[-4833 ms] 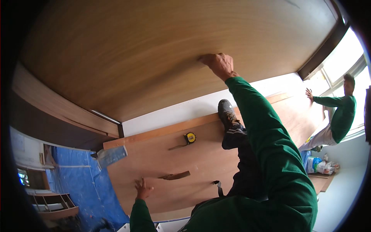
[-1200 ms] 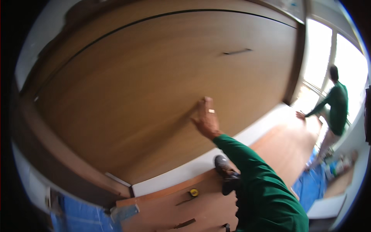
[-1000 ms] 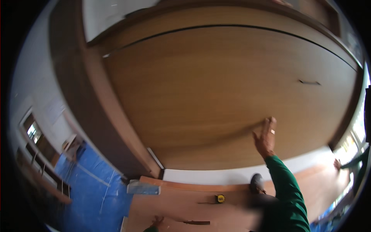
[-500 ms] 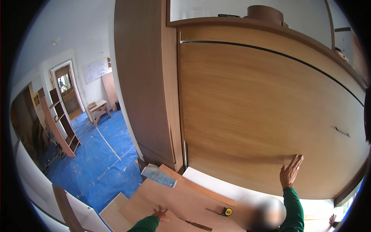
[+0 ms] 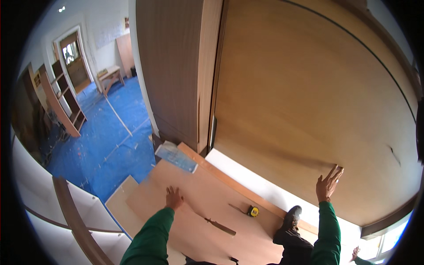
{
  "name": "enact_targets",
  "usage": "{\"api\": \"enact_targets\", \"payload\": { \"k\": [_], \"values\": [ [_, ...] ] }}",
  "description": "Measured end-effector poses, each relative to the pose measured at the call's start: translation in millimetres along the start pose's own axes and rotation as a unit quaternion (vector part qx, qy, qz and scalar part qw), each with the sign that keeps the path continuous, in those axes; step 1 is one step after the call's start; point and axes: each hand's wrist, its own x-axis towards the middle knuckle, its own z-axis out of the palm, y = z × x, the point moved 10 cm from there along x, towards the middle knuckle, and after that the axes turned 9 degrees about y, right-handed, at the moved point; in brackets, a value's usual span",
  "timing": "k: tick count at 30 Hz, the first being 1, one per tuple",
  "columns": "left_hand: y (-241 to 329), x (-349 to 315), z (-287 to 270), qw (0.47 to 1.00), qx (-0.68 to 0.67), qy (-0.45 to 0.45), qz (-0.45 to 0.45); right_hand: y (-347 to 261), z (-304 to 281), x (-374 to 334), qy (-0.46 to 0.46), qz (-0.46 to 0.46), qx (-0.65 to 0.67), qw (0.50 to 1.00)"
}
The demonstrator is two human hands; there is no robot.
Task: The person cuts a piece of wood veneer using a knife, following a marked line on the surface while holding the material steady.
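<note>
My right hand (image 5: 328, 185) reaches up to a large wood-veneer panel (image 5: 304, 97), fingers stretched against its lower part; a ring shows on one finger. My left hand (image 5: 175, 198) is spread low over a plywood board (image 5: 194, 194), and I cannot tell whether it presses on the wood. To the right of that hand, a thin brown wooden strip or tool (image 5: 221, 226) lies on the board. Beyond it sits a yellow and black tape measure (image 5: 253, 211). My foot in a dark shoe (image 5: 291, 221) stands near the white strip below the panel.
A clear bluish plastic sheet or packet (image 5: 176, 159) lies at the board's far left corner. A tall brown cabinet side (image 5: 170, 75) borders the panel. White open shelving (image 5: 84, 194) is at lower left. Another hand (image 5: 356, 252) in a green sleeve shows at lower right. Blue sheeting (image 5: 110, 137) covers the floor.
The view has tilted downward, so more of the board, my forearms and my leg show. My left hand appears higher in the picture; my right hand stays at the panel.
</note>
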Motion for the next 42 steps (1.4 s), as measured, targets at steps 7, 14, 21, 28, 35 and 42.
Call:
{"api": "enact_targets", "payload": {
  "k": [7,14,21,28,35,42],
  "values": [
    [1.9,3.9,-44.7,0.981,-0.032,0.106,-0.158,-57.3,43.1,-63.7,-0.177,-0.076,-0.008,0.981],
    [21.0,1.5,-64.3,0.965,-0.044,0.117,-0.231,-245.6,37.3,-210.5,-0.388,-0.318,0.251,0.828],
    [20.6,13.2,-50.6,0.967,-0.006,0.059,-0.249,-380.9,44.0,-286.0,-0.52,-0.409,0.344,0.666],
    [21.7,11.7,-60.6,0.968,-0.008,0.08,-0.238,-403.6,21.9,-343.0,-0.67,-0.383,0.263,0.579],
    [20.4,7.8,-61.5,0.966,-0.029,0.107,-0.233,-361.7,-20.1,-396.1,-0.654,-0.364,0.206,0.631],
    [43.4,10.2,-48.2,0.946,-0.064,0.208,-0.24,-338.5,-42.5,-402.0,-0.645,-0.131,0.37,0.656]
  ]
}}
